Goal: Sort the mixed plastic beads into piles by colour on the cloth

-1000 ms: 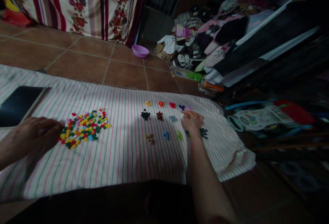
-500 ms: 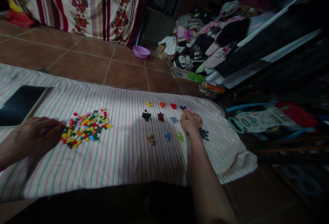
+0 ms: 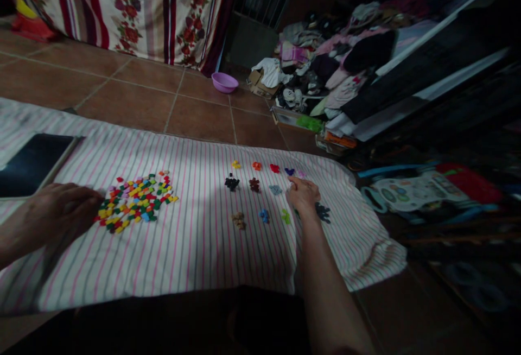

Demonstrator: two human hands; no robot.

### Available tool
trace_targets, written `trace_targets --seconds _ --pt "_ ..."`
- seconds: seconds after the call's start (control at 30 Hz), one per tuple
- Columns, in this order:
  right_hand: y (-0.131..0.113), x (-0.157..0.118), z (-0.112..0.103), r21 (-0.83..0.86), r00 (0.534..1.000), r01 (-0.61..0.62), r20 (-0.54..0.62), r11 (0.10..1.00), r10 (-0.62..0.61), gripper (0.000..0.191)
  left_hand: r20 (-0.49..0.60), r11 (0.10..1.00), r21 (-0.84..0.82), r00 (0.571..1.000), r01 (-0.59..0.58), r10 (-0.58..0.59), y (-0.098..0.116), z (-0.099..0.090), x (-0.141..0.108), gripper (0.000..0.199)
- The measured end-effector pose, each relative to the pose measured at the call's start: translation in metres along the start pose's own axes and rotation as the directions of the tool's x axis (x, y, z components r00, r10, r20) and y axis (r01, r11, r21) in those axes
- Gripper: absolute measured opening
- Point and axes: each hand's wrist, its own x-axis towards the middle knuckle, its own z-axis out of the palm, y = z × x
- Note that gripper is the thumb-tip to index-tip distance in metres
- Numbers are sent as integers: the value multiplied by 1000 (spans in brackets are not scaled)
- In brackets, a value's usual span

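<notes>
My left hand [image 3: 61,208] rests on the striped cloth [image 3: 195,246] at the left edge of a mixed pile of small colourful blocks [image 3: 136,200]. Its fingers are curled together, and whatever may be in them is hidden. Over on the right, my right hand [image 3: 303,191] is low over the cloth with its fingers closed; what they hold, if anything, is too small to tell. Close to its fingertips lie dark blue blocks [image 3: 289,171], pink blocks [image 3: 302,173] and grey blocks [image 3: 275,189]. Dark slate blocks [image 3: 323,212] lie beside the wrist, and green ones show partly under it.
More single-colour groups lie in rows: yellow [image 3: 236,164], orange [image 3: 256,165], red [image 3: 274,168], black [image 3: 232,182], brown [image 3: 254,184], tan [image 3: 238,220], blue [image 3: 264,215] and lime blocks [image 3: 285,216]. A dark tablet [image 3: 35,162] lies left; a purple basin [image 3: 224,82] stands on the floor.
My right hand has drawn back slightly toward me, so the dark blue and pink blocks show more clearly. My left hand has hardly moved.
</notes>
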Motion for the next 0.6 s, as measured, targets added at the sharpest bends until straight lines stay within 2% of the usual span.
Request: trace_targets --seconds 0.17,0.27,0.33,0.4,0.5,0.6 --pt "-6 -5 -1 3 1000 -8 -12 1000 8 37 16 1000 -22 1000 -5 5 -3 2 2 48" --pt "-13 -6 -8 36 999 34 -39 999 -32 35 6 1000 -14 1000 -4 4 -1 2 3 49" --pt "-22 -6 -14 91 993 116 -39 989 -113 33 5 1000 3 1000 7 -7 6 -2 4 49" --pt "-41 -8 -19 169 972 236 -32 957 -234 34 47 999 27 998 35 -36 18 -10 4 48" --pt "-85 -22 -22 288 911 401 -23 870 -412 33 117 995 96 992 35 -47 37 -22 5 49" --pt "-137 -51 -22 401 829 514 -3 758 -560 28 80 995 101 996 21 -29 45 -26 7 43"
